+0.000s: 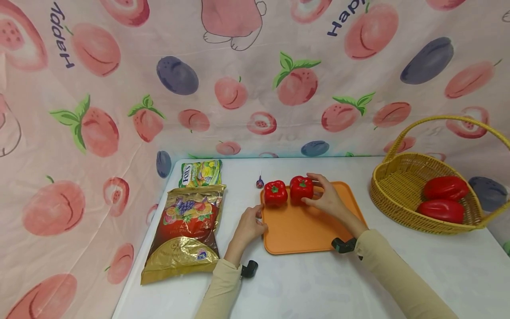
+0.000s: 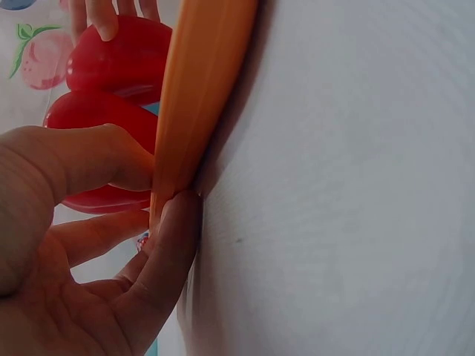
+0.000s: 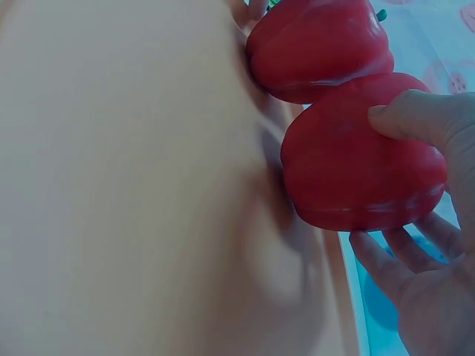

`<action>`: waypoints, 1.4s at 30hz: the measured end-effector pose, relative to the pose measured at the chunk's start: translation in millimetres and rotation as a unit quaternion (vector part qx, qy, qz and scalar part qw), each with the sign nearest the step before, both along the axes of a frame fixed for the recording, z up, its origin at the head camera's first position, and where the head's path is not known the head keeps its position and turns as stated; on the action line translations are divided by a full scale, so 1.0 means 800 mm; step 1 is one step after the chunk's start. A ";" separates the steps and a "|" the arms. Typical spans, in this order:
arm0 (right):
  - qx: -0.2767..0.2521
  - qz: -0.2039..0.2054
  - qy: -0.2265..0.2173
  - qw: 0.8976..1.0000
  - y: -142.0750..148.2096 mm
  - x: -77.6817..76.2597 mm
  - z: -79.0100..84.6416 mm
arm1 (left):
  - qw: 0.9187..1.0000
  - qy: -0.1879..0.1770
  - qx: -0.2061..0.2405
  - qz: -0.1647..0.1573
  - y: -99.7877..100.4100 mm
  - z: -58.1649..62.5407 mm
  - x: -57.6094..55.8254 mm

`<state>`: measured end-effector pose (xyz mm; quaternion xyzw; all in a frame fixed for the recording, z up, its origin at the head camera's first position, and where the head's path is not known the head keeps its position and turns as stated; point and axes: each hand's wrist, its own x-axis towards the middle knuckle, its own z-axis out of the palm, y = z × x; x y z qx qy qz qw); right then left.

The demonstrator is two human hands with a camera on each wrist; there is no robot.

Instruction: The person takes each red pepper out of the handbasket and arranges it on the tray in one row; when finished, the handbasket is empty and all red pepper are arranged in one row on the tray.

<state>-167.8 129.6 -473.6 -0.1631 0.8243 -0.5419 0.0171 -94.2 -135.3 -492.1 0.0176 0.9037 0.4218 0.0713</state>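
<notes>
My right hand (image 1: 330,200) holds a red bell pepper (image 1: 301,188) at the back of an orange tray (image 1: 304,232). In the right wrist view the thumb lies across this pepper (image 3: 360,159) and the fingertips touch its lower side. A second red bell pepper (image 1: 275,193) stands beside it in the tray's back left corner. My left hand (image 1: 248,227) pinches the tray's left edge. The left wrist view shows the thumb and fingers on either side of the tray rim (image 2: 197,96), with both peppers beyond it.
At the right stands a yellow wicker basket (image 1: 392,212) with two red peppers (image 1: 443,211) inside. Left of the tray lie a large candy bag (image 1: 185,230) and a green FOX'S packet (image 1: 201,173). A small wrapped lollipop (image 1: 260,182) lies behind the tray. Patterned cloth (image 1: 247,141) hangs behind the white table.
</notes>
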 end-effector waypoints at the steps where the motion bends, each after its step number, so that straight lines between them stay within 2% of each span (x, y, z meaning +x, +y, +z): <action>1: 0.000 0.001 0.002 1.000 0.000 0.000 0.000 | 1.000 -0.002 0.000 0.001 0.000 0.000 0.000; 24: -0.007 0.009 -0.009 1.000 -0.005 -0.004 -0.008 | 1.000 -0.003 0.004 0.004 0.000 -0.001 0.000; 42: -0.019 0.022 0.013 0.999 -0.004 -0.001 -0.011 | 1.000 0.000 0.009 0.000 0.000 0.002 0.001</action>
